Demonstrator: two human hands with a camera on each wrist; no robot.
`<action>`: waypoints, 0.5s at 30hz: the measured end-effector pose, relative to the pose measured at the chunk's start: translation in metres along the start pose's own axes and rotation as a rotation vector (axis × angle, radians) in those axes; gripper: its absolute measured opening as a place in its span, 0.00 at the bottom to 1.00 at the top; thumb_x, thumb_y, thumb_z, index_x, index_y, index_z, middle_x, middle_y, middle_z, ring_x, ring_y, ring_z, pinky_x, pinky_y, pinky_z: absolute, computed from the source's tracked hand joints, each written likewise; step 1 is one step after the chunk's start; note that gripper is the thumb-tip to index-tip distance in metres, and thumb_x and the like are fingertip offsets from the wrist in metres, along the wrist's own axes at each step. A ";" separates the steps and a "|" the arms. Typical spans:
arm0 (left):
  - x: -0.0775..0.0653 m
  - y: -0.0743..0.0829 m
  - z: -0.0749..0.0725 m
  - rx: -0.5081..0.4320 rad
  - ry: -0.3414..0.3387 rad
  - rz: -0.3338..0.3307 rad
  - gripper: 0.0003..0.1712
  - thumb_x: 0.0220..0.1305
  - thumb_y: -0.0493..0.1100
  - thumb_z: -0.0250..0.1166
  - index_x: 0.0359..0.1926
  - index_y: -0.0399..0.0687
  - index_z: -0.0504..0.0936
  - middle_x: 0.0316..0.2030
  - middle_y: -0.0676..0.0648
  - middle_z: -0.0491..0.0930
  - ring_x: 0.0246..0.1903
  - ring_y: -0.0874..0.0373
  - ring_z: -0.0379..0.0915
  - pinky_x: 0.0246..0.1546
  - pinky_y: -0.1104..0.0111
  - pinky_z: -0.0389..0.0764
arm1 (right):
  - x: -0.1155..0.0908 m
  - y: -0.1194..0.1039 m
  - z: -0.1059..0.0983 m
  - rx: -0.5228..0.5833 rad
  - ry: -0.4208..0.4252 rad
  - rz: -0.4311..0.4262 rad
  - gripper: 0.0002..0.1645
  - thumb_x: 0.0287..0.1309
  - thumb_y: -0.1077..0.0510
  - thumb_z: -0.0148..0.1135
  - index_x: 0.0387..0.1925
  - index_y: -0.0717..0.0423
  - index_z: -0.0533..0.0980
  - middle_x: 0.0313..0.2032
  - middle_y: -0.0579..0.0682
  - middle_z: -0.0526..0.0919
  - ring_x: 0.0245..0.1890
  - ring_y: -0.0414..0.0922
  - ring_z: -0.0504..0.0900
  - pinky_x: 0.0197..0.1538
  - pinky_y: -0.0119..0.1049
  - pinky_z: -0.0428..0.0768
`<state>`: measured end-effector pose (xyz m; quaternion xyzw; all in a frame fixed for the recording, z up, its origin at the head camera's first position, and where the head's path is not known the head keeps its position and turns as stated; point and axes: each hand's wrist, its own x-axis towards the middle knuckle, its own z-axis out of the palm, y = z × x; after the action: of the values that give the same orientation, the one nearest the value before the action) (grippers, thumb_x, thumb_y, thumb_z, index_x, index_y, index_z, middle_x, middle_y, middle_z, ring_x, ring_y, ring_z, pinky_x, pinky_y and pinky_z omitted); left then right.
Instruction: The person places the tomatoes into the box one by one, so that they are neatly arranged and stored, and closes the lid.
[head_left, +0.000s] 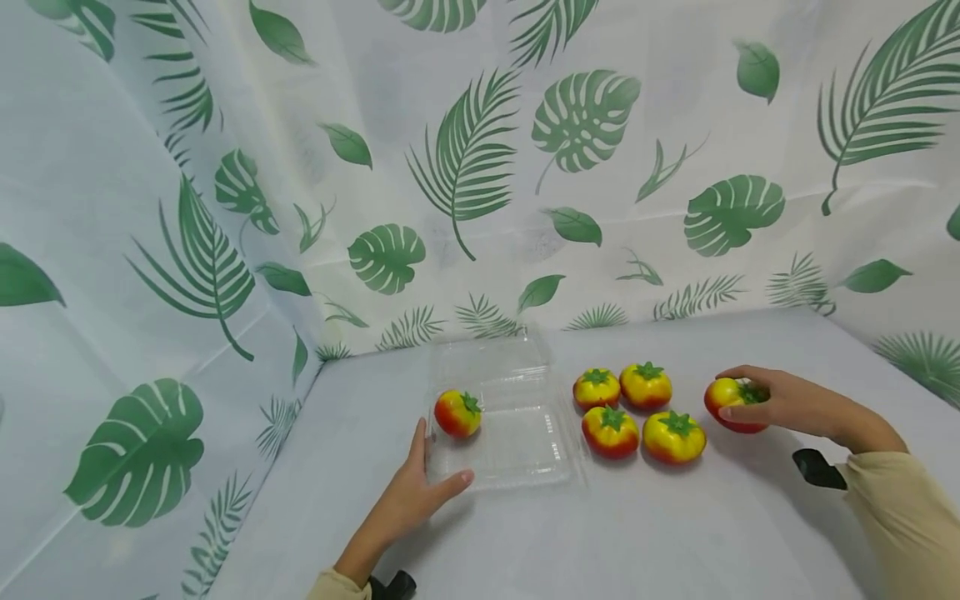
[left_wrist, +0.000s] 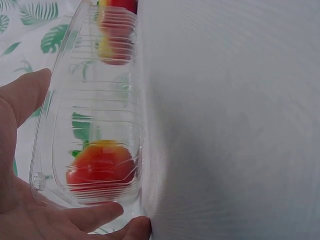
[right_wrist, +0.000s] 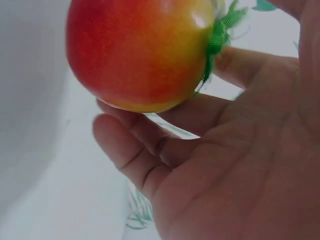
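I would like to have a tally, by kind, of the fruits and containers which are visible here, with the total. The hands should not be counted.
Clear plastic container, lid open: 1
Red-and-yellow fruits: 6 (1 in the container, 4 grouped beside it, 1 held by the right hand)
Total: 7

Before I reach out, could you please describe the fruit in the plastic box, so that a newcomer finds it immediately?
On the pale table, find the open, clear plastic box by the left hand. The red-and-yellow fruit sits toward its left end. Unlike the other fruits, it alone lies inside the box.
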<state>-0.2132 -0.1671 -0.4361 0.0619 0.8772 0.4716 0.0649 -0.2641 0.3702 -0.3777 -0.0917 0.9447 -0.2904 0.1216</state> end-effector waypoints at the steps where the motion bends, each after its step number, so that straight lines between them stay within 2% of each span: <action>1: 0.000 0.000 0.000 0.001 -0.003 -0.008 0.70 0.66 0.66 0.74 0.86 0.38 0.38 0.80 0.27 0.54 0.78 0.31 0.54 0.75 0.37 0.58 | -0.001 -0.001 0.000 0.002 0.013 -0.002 0.47 0.71 0.43 0.67 0.74 0.71 0.62 0.63 0.80 0.69 0.57 0.75 0.70 0.52 0.69 0.82; 5: -0.001 0.001 0.000 -0.004 -0.010 -0.038 0.71 0.65 0.67 0.74 0.86 0.38 0.38 0.80 0.27 0.55 0.78 0.31 0.55 0.75 0.37 0.58 | -0.003 -0.011 -0.002 -0.010 0.081 -0.034 0.45 0.71 0.44 0.68 0.73 0.71 0.64 0.59 0.74 0.75 0.54 0.69 0.74 0.49 0.62 0.85; 8: -0.001 0.001 0.000 -0.001 -0.009 -0.040 0.71 0.65 0.67 0.74 0.86 0.39 0.38 0.80 0.28 0.55 0.78 0.32 0.55 0.75 0.37 0.59 | -0.005 -0.021 -0.003 -0.026 0.140 -0.075 0.42 0.71 0.44 0.67 0.73 0.67 0.66 0.57 0.68 0.78 0.53 0.65 0.76 0.48 0.62 0.85; 12: 0.000 0.001 -0.001 0.005 -0.006 -0.023 0.71 0.65 0.67 0.74 0.86 0.39 0.38 0.80 0.28 0.56 0.78 0.32 0.55 0.75 0.38 0.59 | -0.006 -0.041 -0.003 -0.017 0.196 -0.130 0.43 0.72 0.43 0.67 0.74 0.65 0.66 0.61 0.68 0.78 0.56 0.65 0.77 0.50 0.64 0.85; 15: 0.001 0.001 -0.001 0.007 -0.006 -0.014 0.71 0.65 0.67 0.74 0.86 0.38 0.38 0.80 0.28 0.56 0.78 0.32 0.55 0.75 0.38 0.59 | -0.005 -0.059 -0.003 0.023 0.211 -0.166 0.44 0.73 0.45 0.68 0.76 0.65 0.64 0.63 0.69 0.76 0.58 0.67 0.77 0.50 0.61 0.87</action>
<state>-0.2138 -0.1670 -0.4347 0.0574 0.8791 0.4679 0.0704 -0.2539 0.3249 -0.3412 -0.1371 0.9380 -0.3184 -0.0017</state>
